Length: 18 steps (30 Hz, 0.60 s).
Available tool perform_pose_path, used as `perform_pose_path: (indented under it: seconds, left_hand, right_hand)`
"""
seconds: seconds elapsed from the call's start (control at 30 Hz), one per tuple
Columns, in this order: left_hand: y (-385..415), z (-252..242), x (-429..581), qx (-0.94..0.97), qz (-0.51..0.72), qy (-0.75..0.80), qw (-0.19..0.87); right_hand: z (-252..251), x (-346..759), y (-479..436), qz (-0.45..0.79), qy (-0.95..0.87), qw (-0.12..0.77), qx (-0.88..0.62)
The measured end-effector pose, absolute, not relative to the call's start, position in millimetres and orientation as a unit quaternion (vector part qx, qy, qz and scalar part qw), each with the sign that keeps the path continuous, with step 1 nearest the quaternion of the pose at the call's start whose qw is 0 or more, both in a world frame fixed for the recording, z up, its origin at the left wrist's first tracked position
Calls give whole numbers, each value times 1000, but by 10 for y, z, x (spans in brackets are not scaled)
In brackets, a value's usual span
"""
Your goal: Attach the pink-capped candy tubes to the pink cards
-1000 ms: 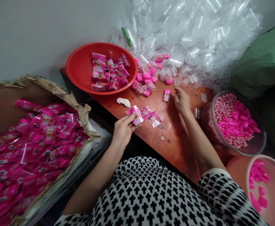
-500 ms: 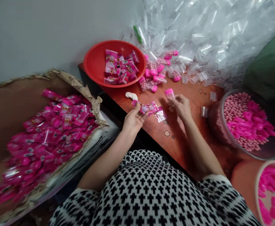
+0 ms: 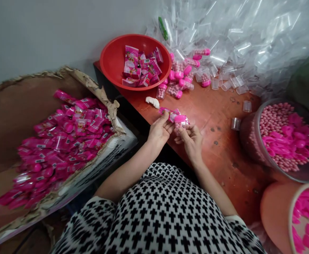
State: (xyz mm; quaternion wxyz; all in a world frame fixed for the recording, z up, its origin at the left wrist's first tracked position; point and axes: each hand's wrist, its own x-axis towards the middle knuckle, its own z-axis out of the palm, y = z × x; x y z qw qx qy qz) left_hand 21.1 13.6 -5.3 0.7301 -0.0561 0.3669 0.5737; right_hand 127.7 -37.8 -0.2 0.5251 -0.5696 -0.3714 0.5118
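Observation:
Over the table edge, my left hand (image 3: 158, 133) pinches a printed pink wrapper (image 3: 167, 112) between thumb and fingers. My right hand (image 3: 192, 143) grips a small clear jar with a pink cap (image 3: 180, 119) and pink beads inside. Its cap end lies right against the wrapper, close to my left fingertips; whether any of it is inside the wrapper I cannot tell. A small crumpled white piece (image 3: 152, 102) rests on the table just beyond my left hand. Farther back lies a cluster of filled, pink-capped jars (image 3: 179, 76).
A red bowl (image 3: 105, 67) of filled packets stands at the back. Left is a torn cardboard box (image 3: 13, 91) heaped with pink packets. Clear empty jars (image 3: 239, 42) pile up behind the orange-brown table (image 3: 218, 151). Right stand a bead tub (image 3: 249, 141) and a peach bucket (image 3: 274, 211).
My right hand has brought the capped jar left and toward me, up to the wrapper in my left hand. The whole view has shifted slightly.

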Motion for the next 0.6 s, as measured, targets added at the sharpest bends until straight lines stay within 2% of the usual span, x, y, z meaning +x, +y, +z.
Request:
perform_pose_path:
  seconds: [0.17, 0.4, 0.6]
  left_hand:
    - [132, -53, 223, -29, 565, 361, 742]
    - [133, -7, 215, 68, 565, 350, 744]
    - [147, 23, 244, 94, 521, 364, 766]
  right_hand:
    - [-2, 1262, -376, 563, -346, 522, -539]
    - [-47, 1263, -374, 504, -390, 531, -558]
    - [-60, 1266, -382, 507, -389, 536, -552]
